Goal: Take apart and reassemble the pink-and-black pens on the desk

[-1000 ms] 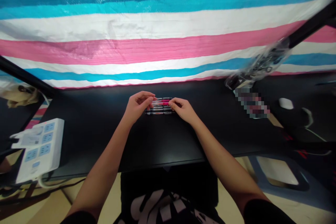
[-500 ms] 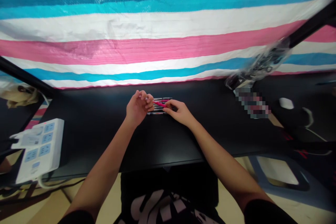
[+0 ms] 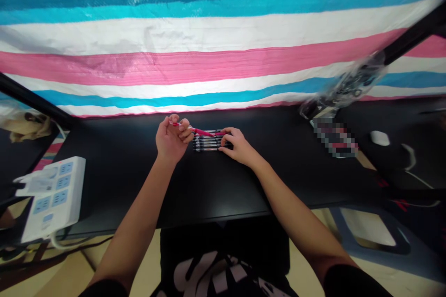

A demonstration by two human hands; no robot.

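A row of several pens (image 3: 208, 144) lies side by side on the black desk (image 3: 146, 167), near its far edge. My left hand (image 3: 170, 140) is closed around a pink pen (image 3: 200, 131), holding it lifted and tilted just above the left end of the row. On the row's right end rests my right hand (image 3: 236, 145), its fingers curled and pinching the pens there.
A striped pink, white and blue cloth (image 3: 209, 55) hangs behind the desk. A white power strip (image 3: 52, 195) sits at the left edge. At the right are a clear plastic bag (image 3: 344, 86), a white mouse (image 3: 379, 137) and cables.
My left hand has pulled the pink pen out of the row and moved it up and to the left. My right hand has stayed on the right end of the row.
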